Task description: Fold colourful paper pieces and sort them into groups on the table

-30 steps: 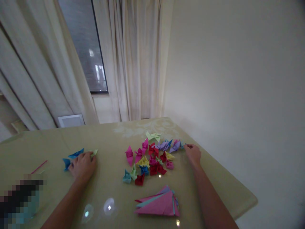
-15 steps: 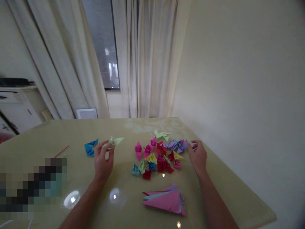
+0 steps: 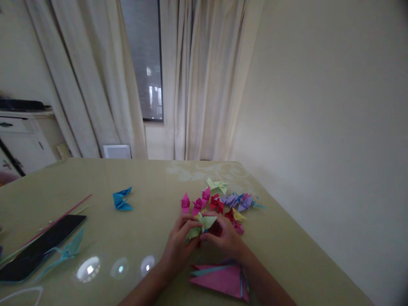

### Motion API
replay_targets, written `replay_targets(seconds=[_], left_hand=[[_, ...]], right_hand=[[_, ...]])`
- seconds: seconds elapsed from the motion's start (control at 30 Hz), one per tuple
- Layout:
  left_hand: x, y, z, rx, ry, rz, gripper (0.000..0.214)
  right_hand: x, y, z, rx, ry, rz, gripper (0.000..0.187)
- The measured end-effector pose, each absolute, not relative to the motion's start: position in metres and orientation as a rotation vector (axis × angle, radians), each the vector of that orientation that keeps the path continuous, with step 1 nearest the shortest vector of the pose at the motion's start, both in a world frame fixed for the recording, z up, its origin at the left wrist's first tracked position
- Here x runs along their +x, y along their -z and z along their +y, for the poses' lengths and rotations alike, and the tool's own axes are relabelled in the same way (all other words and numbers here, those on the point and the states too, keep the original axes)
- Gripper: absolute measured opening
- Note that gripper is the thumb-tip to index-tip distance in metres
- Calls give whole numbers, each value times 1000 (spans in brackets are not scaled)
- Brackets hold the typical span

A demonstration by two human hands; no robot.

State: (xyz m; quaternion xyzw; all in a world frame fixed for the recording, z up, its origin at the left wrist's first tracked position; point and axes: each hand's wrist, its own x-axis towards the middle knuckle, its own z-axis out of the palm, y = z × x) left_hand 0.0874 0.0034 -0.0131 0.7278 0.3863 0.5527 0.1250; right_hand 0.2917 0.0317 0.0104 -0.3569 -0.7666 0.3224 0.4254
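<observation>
Both my hands meet in front of me over the table. My left hand (image 3: 177, 243) and my right hand (image 3: 225, 238) pinch a light green folded paper piece (image 3: 200, 224) between them, just above the near edge of a heap of coloured origami figures (image 3: 223, 202). The fingers of both hands are closed on the green piece. A stack of folded pink paper triangles (image 3: 219, 280) lies under my right forearm.
A blue origami figure (image 3: 121, 199) sits alone to the left. A dark phone (image 3: 38, 248), a teal paper crane (image 3: 68, 250) and a pink stick (image 3: 60, 216) lie at the far left. The yellow-green table (image 3: 153, 187) ends at the right near a wall; curtains hang behind.
My left hand carried the green piece from the left to the middle. My right hand left the purple figures and joined it on the piece. The view shifted left.
</observation>
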Motion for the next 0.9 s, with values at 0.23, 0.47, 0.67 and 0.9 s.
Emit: replay_targets(seconds=[0.23, 0.47, 0.67, 0.9], left_hand=[[75, 21, 10, 2517, -1453, 1064, 46], [-22, 13, 51, 2474, -1241, 2093, 36], [-91, 33, 60, 1643, -862, 2820, 46], [-94, 37, 70, 1873, -1181, 2277, 30]], right_hand=[[288, -4, 35, -925, -763, -1916, 34], [288, -10, 46, -1045, -679, -1812, 25], [264, -41, 90, -1144, -422, -1775, 15], [211, -64, 170, -1450, -286, -2031, 9]])
